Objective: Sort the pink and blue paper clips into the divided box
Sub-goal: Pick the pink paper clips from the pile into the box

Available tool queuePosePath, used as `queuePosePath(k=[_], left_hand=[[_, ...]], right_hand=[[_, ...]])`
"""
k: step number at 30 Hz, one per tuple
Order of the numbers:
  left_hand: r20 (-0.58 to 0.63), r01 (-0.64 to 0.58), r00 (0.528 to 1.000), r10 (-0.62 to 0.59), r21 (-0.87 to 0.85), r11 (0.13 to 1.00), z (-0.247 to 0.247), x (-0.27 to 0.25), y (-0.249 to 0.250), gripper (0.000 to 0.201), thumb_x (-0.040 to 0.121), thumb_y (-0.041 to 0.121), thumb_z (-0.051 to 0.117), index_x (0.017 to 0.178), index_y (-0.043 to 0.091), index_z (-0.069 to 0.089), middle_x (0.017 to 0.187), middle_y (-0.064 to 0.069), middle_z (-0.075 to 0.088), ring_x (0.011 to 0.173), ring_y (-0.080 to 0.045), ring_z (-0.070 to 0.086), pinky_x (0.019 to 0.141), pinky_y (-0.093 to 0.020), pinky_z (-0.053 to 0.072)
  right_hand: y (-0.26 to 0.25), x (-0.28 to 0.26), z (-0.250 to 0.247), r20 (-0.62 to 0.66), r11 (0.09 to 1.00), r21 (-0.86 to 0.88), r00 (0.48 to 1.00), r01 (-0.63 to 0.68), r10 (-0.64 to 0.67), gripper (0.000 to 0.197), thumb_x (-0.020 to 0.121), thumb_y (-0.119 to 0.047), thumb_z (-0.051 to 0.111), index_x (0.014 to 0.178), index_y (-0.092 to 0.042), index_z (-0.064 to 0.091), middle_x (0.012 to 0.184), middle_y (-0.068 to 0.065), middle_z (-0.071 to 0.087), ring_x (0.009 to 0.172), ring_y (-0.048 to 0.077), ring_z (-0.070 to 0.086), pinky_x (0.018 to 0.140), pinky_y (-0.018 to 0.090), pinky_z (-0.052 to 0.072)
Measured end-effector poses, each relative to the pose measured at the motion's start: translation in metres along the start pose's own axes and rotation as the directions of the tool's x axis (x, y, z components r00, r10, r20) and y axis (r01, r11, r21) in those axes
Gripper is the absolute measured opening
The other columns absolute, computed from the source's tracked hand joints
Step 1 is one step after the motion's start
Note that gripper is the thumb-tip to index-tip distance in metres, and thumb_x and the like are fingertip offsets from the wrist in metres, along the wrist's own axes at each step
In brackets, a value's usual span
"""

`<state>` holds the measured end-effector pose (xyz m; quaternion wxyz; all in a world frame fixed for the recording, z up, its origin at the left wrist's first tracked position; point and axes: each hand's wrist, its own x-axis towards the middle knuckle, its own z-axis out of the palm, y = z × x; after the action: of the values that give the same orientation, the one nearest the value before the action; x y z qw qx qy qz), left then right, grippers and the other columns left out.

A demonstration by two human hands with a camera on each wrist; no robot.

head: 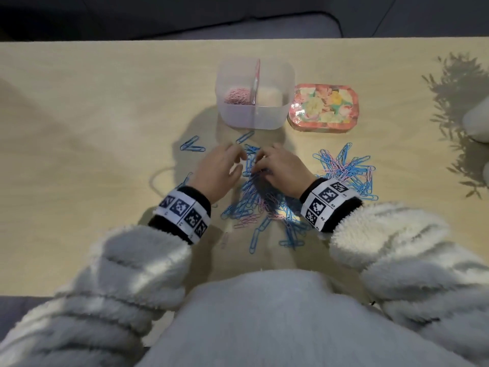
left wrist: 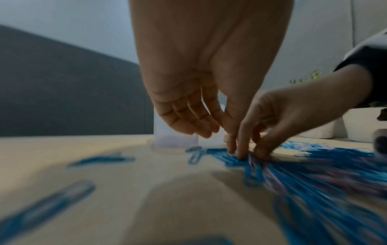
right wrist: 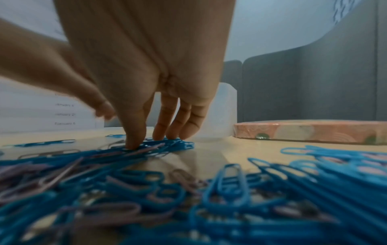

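A translucent divided box (head: 255,112) stands at the table's middle back, with pink clips (head: 236,97) in its left compartment. A mixed pile of blue and pink paper clips (head: 255,200) lies in front of me, and a second pile (head: 348,169) lies to the right. My right hand (head: 260,161) reaches down onto the far end of the middle pile, its thumb and fingertips (right wrist: 134,144) closing on blue clips (right wrist: 167,145). My left hand (head: 238,157) hovers just left of it with fingers (left wrist: 199,127) loosely curled and nothing seen in it.
A flowered pink tin (head: 324,108) sits right of the box. A few loose blue clips (head: 191,147) lie at the left. White pots (head: 476,120) stand at the right edge. The table's far edge (head: 158,41) runs behind the box.
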<state>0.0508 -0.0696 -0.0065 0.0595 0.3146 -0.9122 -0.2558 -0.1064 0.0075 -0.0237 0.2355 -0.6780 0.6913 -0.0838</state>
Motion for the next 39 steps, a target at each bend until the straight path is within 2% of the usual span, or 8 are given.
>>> queuePosePath(k=[10,14,20,25,27,30,35,39], left_hand=[[0.066,0.218,0.975,-0.214,-0.05,0.975,0.03,-0.006,-0.011,0.012,0.087,0.024,0.056,0.092,0.014,0.058,0.092,-0.002,0.056,0.088,-0.023,0.055,0.074,-0.031,0.039],[-0.04,0.226,0.973,-0.227,-0.033,0.974,0.023,-0.008,-0.015,0.016,0.091,0.023,0.051,0.097,0.009,0.057,0.095,-0.008,0.054,0.091,-0.024,0.052,0.075,-0.031,0.038],[0.068,0.216,0.974,-0.218,0.035,0.976,0.026,-0.021,-0.002,0.019,0.089,0.029,0.054,0.096,0.012,0.057,0.099,-0.007,0.057,0.093,-0.025,0.055,0.079,-0.039,0.048],[0.101,0.214,0.971,-0.219,0.059,0.975,0.037,-0.027,0.008,0.019,0.091,0.028,0.052,0.098,0.01,0.053,0.103,-0.01,0.054,0.094,-0.028,0.055,0.075,-0.04,0.045],[0.111,0.226,0.966,-0.233,0.068,0.972,0.04,-0.026,0.012,0.018,0.092,0.025,0.049,0.099,0.009,0.054,0.104,-0.011,0.052,0.097,-0.028,0.054,0.076,-0.041,0.044],[0.066,0.255,0.964,-0.258,0.054,0.965,0.041,-0.027,0.013,0.019,0.092,0.024,0.049,0.1,0.008,0.053,0.106,-0.012,0.051,0.1,-0.028,0.051,0.077,-0.04,0.043],[0.043,0.265,0.963,-0.266,0.04,0.964,0.039,-0.036,0.008,0.02,0.09,0.022,0.053,0.101,0.005,0.053,0.104,-0.015,0.053,0.097,-0.031,0.051,0.078,-0.041,0.043],[0.022,0.424,0.905,-0.426,0.05,0.904,0.032,-0.036,0.007,0.019,0.091,0.021,0.05,0.097,0.005,0.057,0.103,-0.015,0.058,0.096,-0.032,0.054,0.079,-0.039,0.04]], right_hand=[[0.025,-0.018,-0.005,-0.288,0.867,0.484,0.912,-0.123,0.29,0.006,0.083,-0.014,0.065,0.083,-0.008,0.067,0.078,-0.002,0.062,0.075,0.013,0.053,0.065,0.016,0.037],[0.032,-0.032,-0.014,-0.136,0.472,0.871,0.855,-0.138,0.5,0.015,0.09,0.001,0.05,0.098,-0.003,0.062,0.073,0.005,0.061,0.054,0.004,0.059,0.054,0.016,0.049],[0.031,-0.033,-0.014,0.195,-0.008,0.974,0.82,-0.226,0.537,0.032,0.089,-0.005,0.033,0.066,-0.003,0.056,0.052,0.003,0.046,0.038,0.012,0.035,0.04,0.021,0.026],[0.014,-0.037,-0.001,-0.069,0.789,0.571,0.944,-0.229,0.324,0.007,0.083,-0.011,0.063,0.088,-0.012,0.066,0.048,-0.006,0.036,0.038,0.003,0.034,0.045,0.02,0.029],[0.012,-0.038,0.005,-0.057,0.917,0.331,0.965,-0.222,0.254,0.017,0.082,-0.019,0.064,0.098,-0.022,0.068,0.052,-0.012,0.039,0.051,0.006,0.04,0.057,0.025,0.032],[0.014,-0.039,0.005,-0.097,0.954,0.19,0.963,-0.231,0.252,0.012,0.083,-0.028,0.063,0.094,-0.024,0.069,0.061,-0.013,0.046,0.068,0.013,0.047,0.065,0.026,0.034],[0.028,-0.044,0.001,-0.217,0.919,0.283,0.915,-0.275,0.34,0.007,0.084,-0.016,0.059,0.083,-0.011,0.064,0.051,-0.01,0.039,0.057,0.018,0.041,0.058,0.028,0.029],[0.023,-0.043,-0.008,-0.028,0.667,0.684,0.903,-0.295,0.428,0.013,0.09,-0.006,0.048,0.079,-0.01,0.053,0.066,0.007,0.055,0.05,0.01,0.052,0.05,0.024,0.041]])
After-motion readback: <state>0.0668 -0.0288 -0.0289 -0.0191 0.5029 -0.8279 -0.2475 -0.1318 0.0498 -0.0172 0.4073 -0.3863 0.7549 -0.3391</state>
